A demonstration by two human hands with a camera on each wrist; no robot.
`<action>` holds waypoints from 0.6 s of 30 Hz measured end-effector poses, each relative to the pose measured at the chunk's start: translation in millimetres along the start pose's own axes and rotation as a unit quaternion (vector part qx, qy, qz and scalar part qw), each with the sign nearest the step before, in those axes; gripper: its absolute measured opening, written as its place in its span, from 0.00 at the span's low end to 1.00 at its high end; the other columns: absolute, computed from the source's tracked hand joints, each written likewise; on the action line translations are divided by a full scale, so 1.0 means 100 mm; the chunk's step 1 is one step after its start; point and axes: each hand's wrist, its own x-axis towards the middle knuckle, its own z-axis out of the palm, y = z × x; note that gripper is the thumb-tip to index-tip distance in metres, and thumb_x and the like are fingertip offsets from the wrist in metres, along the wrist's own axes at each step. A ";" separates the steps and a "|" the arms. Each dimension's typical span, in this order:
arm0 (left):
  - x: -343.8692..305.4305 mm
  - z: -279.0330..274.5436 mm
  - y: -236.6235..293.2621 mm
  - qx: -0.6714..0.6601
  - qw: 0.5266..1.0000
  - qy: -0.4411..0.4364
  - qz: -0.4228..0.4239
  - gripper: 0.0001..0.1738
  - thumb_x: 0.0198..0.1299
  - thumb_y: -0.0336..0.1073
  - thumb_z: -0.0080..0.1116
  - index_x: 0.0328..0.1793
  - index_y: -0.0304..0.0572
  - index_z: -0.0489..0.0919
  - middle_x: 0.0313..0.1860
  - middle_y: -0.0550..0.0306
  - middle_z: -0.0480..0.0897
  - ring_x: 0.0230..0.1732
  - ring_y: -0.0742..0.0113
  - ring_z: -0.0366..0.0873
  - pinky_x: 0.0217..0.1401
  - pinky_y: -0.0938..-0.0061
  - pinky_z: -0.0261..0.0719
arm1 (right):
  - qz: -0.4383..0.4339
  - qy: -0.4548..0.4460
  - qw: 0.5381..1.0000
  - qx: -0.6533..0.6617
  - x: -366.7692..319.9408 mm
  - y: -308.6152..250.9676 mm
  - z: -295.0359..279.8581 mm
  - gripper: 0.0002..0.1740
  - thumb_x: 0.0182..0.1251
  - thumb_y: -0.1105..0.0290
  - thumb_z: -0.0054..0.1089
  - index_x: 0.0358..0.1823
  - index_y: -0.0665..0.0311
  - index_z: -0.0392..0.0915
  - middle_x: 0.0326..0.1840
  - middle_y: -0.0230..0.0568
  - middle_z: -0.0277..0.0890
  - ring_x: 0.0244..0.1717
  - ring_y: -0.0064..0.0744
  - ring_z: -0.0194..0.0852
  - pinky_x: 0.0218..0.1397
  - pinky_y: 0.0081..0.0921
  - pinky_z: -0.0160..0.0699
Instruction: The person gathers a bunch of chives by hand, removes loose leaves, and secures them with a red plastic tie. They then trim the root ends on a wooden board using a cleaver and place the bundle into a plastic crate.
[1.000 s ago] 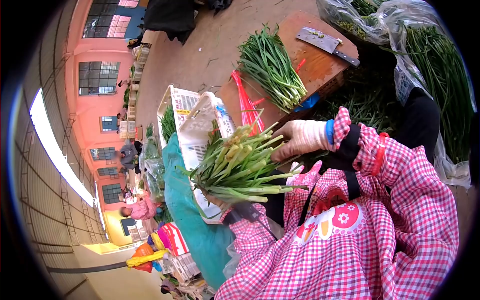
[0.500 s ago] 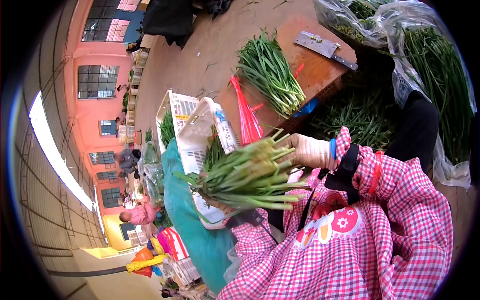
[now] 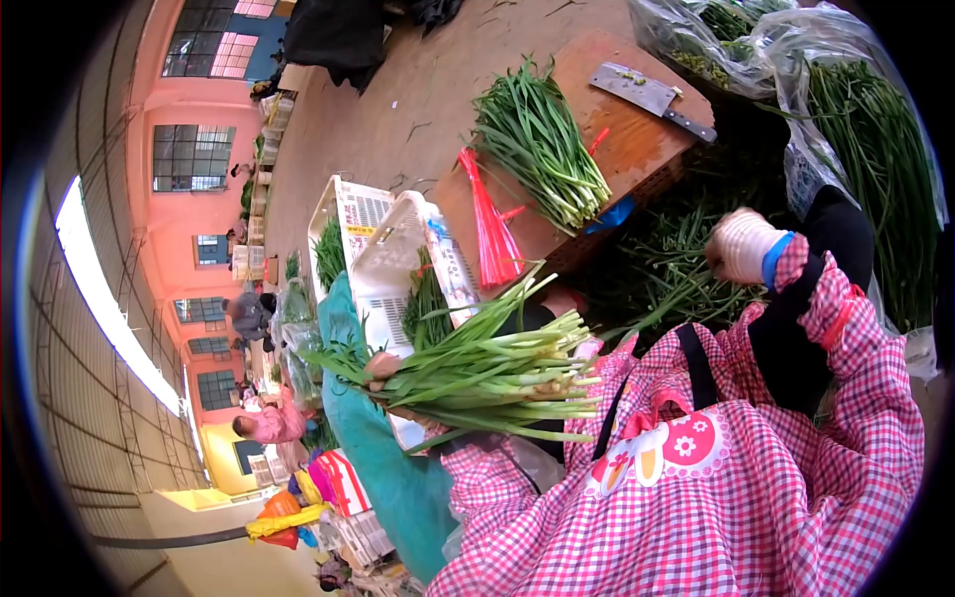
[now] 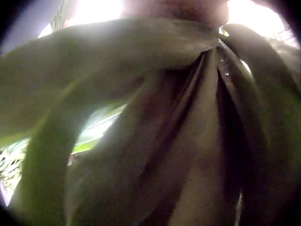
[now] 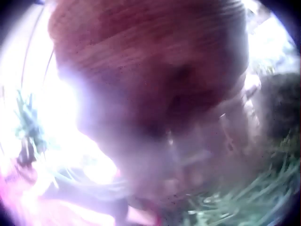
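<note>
My left hand (image 3: 383,370) grips a bunch of garlic chives (image 3: 497,373) around its leafy part, and the pale cut ends fan out toward my body. Broad leaves (image 4: 188,141) fill the left wrist view up close. My right hand (image 3: 746,249), in a whitish knitted glove with a blue cuff band, is apart from the bunch, over a heap of loose greens (image 3: 667,249). Its fingers look curled, but I cannot tell whether they hold anything. In the right wrist view the glove (image 5: 150,61) is dark and blurred above some greens (image 5: 249,197).
A wooden board (image 3: 617,149) bears a neat chive bundle (image 3: 542,149), a cleaver (image 3: 637,90) and red plastic ties (image 3: 489,224). Beside it stands a white basket (image 3: 398,234) with greens. Plastic bags of long greens (image 3: 865,159) lie at the right; a teal cloth (image 3: 373,478) hangs near my left arm.
My right hand has left the cut ends of the bunch and moved away to the loose heap. The left hand keeps its grip, and the bunch has tilted slightly, its stalks spread more.
</note>
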 end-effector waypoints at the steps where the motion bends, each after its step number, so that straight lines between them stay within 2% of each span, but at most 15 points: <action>1: 0.05 0.02 -0.09 0.028 1.000 0.002 0.006 0.02 0.68 0.32 0.51 0.40 0.45 0.71 0.36 0.60 0.72 0.40 0.71 0.72 0.48 0.72 0.72 | -0.033 0.099 0.994 -0.005 -0.03 -0.02 0.03 0.27 0.48 0.60 0.71 0.52 0.60 0.82 0.49 0.45 0.82 0.51 0.47 0.79 0.54 0.39 0.78; 2: 0.10 0.05 -0.17 0.051 0.999 0.005 0.009 0.02 0.68 0.31 0.51 0.40 0.46 0.71 0.35 0.61 0.72 0.39 0.71 0.71 0.47 0.72 0.71 | -0.065 0.198 0.978 -0.010 -0.07 -0.05 0.07 0.30 0.48 0.61 0.71 0.56 0.60 0.80 0.55 0.47 0.79 0.57 0.49 0.77 0.58 0.40 0.76; 4: 0.19 0.08 -0.32 0.088 0.996 0.008 0.010 0.03 0.66 0.30 0.51 0.38 0.47 0.70 0.34 0.62 0.70 0.37 0.73 0.69 0.46 0.73 0.70 | -0.165 0.263 0.924 0.223 -0.04 -0.31 0.00 0.37 0.49 0.61 0.71 0.64 0.61 0.73 0.64 0.49 0.73 0.66 0.51 0.69 0.67 0.41 0.70; 6: 0.25 0.10 -0.42 0.109 0.994 0.011 0.010 0.04 0.65 0.29 0.51 0.37 0.48 0.69 0.32 0.63 0.69 0.36 0.74 0.67 0.44 0.74 0.69 | -0.250 0.281 0.852 0.363 0.05 -0.67 -0.11 0.38 0.51 0.62 0.71 0.65 0.64 0.71 0.65 0.51 0.72 0.67 0.49 0.69 0.70 0.39 0.68; 8: 0.28 0.10 -0.49 0.125 0.992 0.010 0.010 0.06 0.64 0.28 0.51 0.35 0.49 0.68 0.31 0.65 0.67 0.34 0.75 0.66 0.43 0.75 0.68 | -0.299 0.228 0.794 0.477 0.07 -1.00 -0.26 0.37 0.54 0.65 0.71 0.67 0.65 0.70 0.65 0.47 0.72 0.67 0.40 0.70 0.70 0.34 0.68; 10: 0.29 0.11 -0.54 0.134 0.991 0.011 0.012 0.07 0.63 0.27 0.51 0.34 0.51 0.67 0.30 0.66 0.66 0.33 0.76 0.64 0.42 0.76 0.67 | -0.290 0.097 0.743 0.595 0.12 -1.23 -0.35 0.34 0.56 0.71 0.69 0.67 0.65 0.70 0.65 0.43 0.72 0.65 0.31 0.70 0.69 0.29 0.69; 11: 0.31 0.12 -0.56 0.139 0.990 0.010 0.012 0.08 0.62 0.27 0.51 0.33 0.51 0.67 0.29 0.67 0.65 0.32 0.77 0.63 0.41 0.76 0.66 | -0.298 0.087 0.697 0.647 0.19 -1.33 -0.32 0.32 0.58 0.74 0.68 0.66 0.66 0.71 0.63 0.40 0.72 0.63 0.26 0.69 0.68 0.28 0.69; 12: 0.32 0.12 -0.58 0.142 0.990 0.011 0.012 0.09 0.61 0.26 0.51 0.32 0.52 0.67 0.28 0.68 0.64 0.31 0.77 0.62 0.41 0.76 0.66 | -0.323 0.097 0.651 0.680 0.26 -1.40 -0.30 0.28 0.59 0.70 0.67 0.63 0.63 0.76 0.56 0.38 0.79 0.56 0.28 0.76 0.60 0.27 0.76; 14: 0.36 0.15 -0.60 0.151 0.988 0.010 0.012 0.11 0.60 0.25 0.51 0.31 0.53 0.66 0.27 0.69 0.63 0.30 0.79 0.61 0.39 0.77 0.64 | -0.350 0.076 0.623 0.696 0.29 -1.39 -0.29 0.26 0.61 0.71 0.64 0.63 0.67 0.75 0.55 0.36 0.79 0.55 0.28 0.76 0.60 0.25 0.75; 17: 0.37 0.17 -0.63 0.162 0.987 0.011 0.015 0.13 0.58 0.24 0.51 0.29 0.55 0.65 0.25 0.71 0.61 0.27 0.80 0.58 0.37 0.78 0.63 | -0.328 -0.008 0.576 0.749 0.35 -1.23 -0.23 0.26 0.61 0.71 0.64 0.62 0.70 0.75 0.71 0.48 0.67 0.71 0.36 0.64 0.73 0.32 0.62; 18: 0.36 0.17 -0.64 0.162 0.987 0.011 0.016 0.14 0.57 0.24 0.51 0.28 0.56 0.64 0.24 0.72 0.60 0.26 0.81 0.57 0.37 0.79 0.62 | -0.314 -0.020 0.532 0.786 0.34 -1.22 -0.19 0.26 0.62 0.69 0.63 0.62 0.70 0.75 0.73 0.51 0.64 0.73 0.39 0.62 0.75 0.35 0.58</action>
